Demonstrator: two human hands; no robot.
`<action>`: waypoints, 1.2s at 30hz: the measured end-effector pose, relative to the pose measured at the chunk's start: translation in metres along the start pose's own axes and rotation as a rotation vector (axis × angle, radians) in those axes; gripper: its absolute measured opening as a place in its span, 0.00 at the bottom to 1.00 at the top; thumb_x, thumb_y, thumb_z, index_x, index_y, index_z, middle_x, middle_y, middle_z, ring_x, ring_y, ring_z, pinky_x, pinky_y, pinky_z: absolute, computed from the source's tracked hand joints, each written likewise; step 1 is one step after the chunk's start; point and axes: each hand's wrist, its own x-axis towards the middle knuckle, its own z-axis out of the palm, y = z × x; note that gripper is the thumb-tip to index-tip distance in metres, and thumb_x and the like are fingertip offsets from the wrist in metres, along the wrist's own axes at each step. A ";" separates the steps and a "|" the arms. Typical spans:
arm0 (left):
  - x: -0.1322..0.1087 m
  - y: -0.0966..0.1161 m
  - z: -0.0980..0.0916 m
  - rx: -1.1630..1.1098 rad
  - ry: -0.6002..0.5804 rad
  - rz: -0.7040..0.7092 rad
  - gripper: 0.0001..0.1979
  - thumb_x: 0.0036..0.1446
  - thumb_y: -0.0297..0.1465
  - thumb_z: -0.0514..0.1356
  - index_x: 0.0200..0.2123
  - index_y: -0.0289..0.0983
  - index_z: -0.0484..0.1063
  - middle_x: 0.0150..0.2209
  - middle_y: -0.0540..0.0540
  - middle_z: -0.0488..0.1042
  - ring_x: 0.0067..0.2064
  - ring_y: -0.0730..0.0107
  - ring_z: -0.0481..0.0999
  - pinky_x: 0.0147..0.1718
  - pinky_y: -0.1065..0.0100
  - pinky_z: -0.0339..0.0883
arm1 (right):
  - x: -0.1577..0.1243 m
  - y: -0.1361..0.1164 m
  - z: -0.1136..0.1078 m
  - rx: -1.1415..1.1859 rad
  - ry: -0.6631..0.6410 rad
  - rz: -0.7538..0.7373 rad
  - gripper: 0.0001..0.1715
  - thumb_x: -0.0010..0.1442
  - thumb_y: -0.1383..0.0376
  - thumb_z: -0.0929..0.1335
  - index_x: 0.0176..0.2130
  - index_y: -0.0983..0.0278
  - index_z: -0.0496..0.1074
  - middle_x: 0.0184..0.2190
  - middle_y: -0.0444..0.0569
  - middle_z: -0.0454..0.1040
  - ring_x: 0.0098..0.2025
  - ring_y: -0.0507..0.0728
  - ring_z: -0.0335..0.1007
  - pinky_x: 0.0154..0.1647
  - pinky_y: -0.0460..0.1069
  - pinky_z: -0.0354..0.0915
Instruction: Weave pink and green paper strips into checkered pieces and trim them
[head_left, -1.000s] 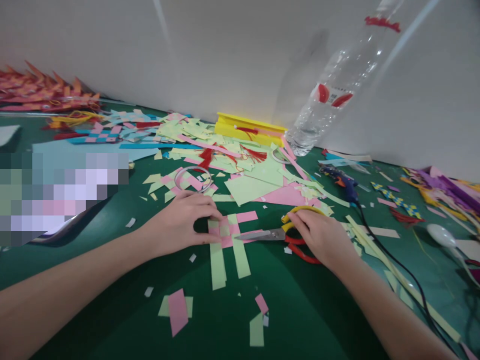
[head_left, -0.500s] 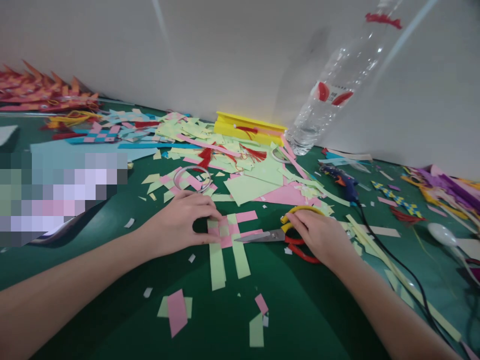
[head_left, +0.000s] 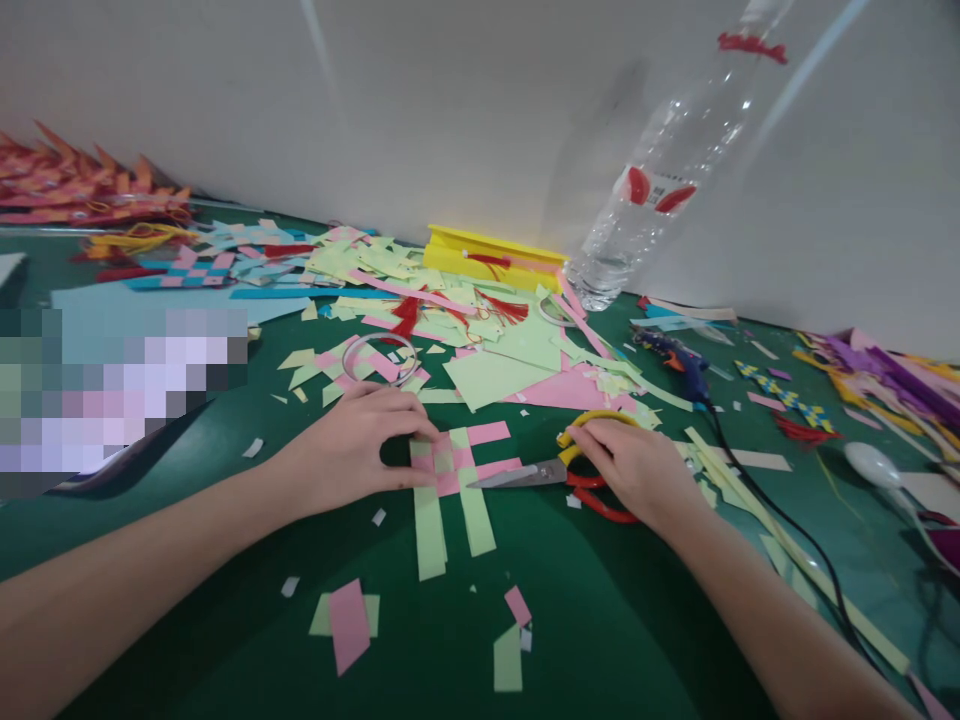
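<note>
A small woven piece of pink and pale green paper strips [head_left: 444, 462] lies flat on the green table, with loose strip ends pointing right and toward me. My left hand [head_left: 367, 440] grips its left edge between thumb and fingers. In my right hand [head_left: 626, 465] are scissors [head_left: 525, 475] with one yellow and one red handle loop, my fingers through the yellow loop. Their blades look closed and point left, the tip over the right green strip at the weave's lower edge. Whether the tip touches the paper I cannot tell.
Paper scraps [head_left: 352, 250] and a tape roll [head_left: 379, 360] lie beyond my hands. A tilted plastic bottle [head_left: 637, 230] leans against the wall. On the right are a glue gun [head_left: 679, 365] with its cord and a white spoon [head_left: 870, 465]. Offcuts [head_left: 349, 625] lie nearer me.
The whole scene has shifted slightly left in view. My hands, the scissors and the woven paper keep nearly the same positions relative to each other.
</note>
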 end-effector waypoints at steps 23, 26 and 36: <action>0.001 -0.001 0.001 -0.010 0.020 0.020 0.18 0.53 0.49 0.60 0.38 0.43 0.76 0.39 0.48 0.75 0.43 0.58 0.72 0.49 0.55 0.56 | 0.001 0.004 0.001 -0.056 0.062 0.017 0.34 0.67 0.51 0.49 0.24 0.63 0.68 0.21 0.47 0.73 0.21 0.53 0.67 0.19 0.46 0.50; 0.001 -0.001 0.002 -0.007 0.015 0.020 0.18 0.53 0.48 0.59 0.39 0.43 0.76 0.39 0.48 0.75 0.43 0.59 0.72 0.49 0.55 0.55 | 0.001 0.005 -0.001 -0.028 0.039 -0.026 0.34 0.67 0.51 0.49 0.24 0.63 0.68 0.21 0.46 0.73 0.21 0.52 0.67 0.20 0.47 0.50; 0.001 -0.001 0.001 -0.007 0.019 0.023 0.19 0.54 0.50 0.58 0.39 0.43 0.76 0.39 0.47 0.75 0.43 0.59 0.72 0.49 0.55 0.57 | -0.001 0.006 -0.003 0.018 -0.018 -0.065 0.32 0.68 0.52 0.50 0.25 0.62 0.68 0.22 0.45 0.74 0.23 0.53 0.68 0.22 0.47 0.53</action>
